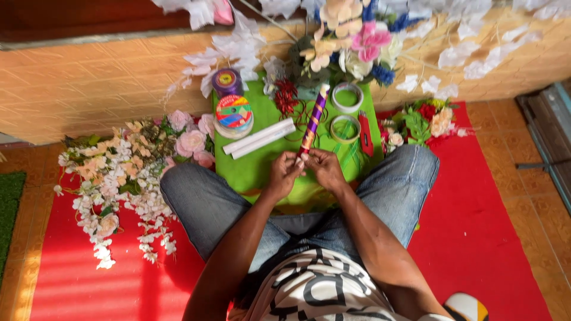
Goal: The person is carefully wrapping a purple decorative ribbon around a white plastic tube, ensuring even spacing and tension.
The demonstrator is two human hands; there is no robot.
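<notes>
Head view: left hand point(284, 174) and right hand point(324, 168) both pinch the near end of a purple wrapped stick point(313, 120) at frame centre, over the green mat point(250, 172). Risk: the stick's unsupported far end could swing into the tape rolls point(346, 113).

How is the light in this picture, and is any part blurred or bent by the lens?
Head view: striped sunlight falls on the red mat at lower left; the green cloth is evenly lit. Both hands, left and right, on the purple-wrapped stick look sharp. White flowers at the top edge are overexposed. The wall bows from wide-angle distortion.
</notes>
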